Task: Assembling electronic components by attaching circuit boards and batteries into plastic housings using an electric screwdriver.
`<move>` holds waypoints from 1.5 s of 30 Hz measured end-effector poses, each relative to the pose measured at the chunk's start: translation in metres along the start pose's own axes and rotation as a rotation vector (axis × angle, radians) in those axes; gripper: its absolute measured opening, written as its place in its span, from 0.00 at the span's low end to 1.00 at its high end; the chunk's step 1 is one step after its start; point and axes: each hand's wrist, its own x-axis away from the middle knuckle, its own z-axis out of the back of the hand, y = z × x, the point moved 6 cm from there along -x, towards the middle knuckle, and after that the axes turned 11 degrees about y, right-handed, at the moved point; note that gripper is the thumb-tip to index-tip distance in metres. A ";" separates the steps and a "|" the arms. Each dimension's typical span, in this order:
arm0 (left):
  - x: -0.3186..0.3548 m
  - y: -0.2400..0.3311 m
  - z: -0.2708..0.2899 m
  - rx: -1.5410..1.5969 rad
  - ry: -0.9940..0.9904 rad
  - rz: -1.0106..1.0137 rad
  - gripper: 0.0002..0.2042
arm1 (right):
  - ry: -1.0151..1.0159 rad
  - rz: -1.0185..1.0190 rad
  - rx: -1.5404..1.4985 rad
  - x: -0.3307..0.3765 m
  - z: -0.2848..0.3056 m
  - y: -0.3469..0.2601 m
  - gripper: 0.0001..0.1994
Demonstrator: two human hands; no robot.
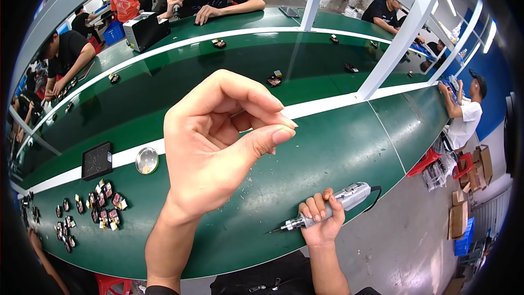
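Note:
My left hand (196,142) is raised high over the green bench (338,147), close to the camera. Its thumb and forefinger are pinched together; anything between the tips is too small to make out. Lower down at the right, my right hand (322,224) grips a grey electric screwdriver (352,195), its bit pointing left above the bench near the front edge. Tiny pale pieces (248,186), apparently screws, lie scattered on the green top beyond the screwdriver. Several small black assemblies with pink and yellow parts (103,205) are bunched at the left.
A black tray (90,170) and a round metal dish (145,155) stand by the white rail at left. Beyond the rail, a dark green belt (180,71) carries small assemblies (274,79). White posts (401,38) rise at right. Several people work around the line.

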 end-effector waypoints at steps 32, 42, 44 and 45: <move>-0.085 -0.274 0.033 -1.537 -0.143 0.195 0.23 | 0.002 -0.142 -0.091 -0.001 0.010 -0.007 0.03; -0.095 -0.292 0.020 -1.644 -0.336 -0.149 0.23 | 0.004 -0.137 -0.037 0.002 0.008 -0.012 0.05; -0.096 -0.288 0.030 -1.587 -0.358 -0.148 0.21 | -0.009 -0.156 -0.053 0.003 0.010 -0.010 0.05; -0.094 -0.285 0.033 -1.531 -0.379 -0.147 0.20 | -0.004 -0.165 -0.049 0.002 0.011 -0.008 0.05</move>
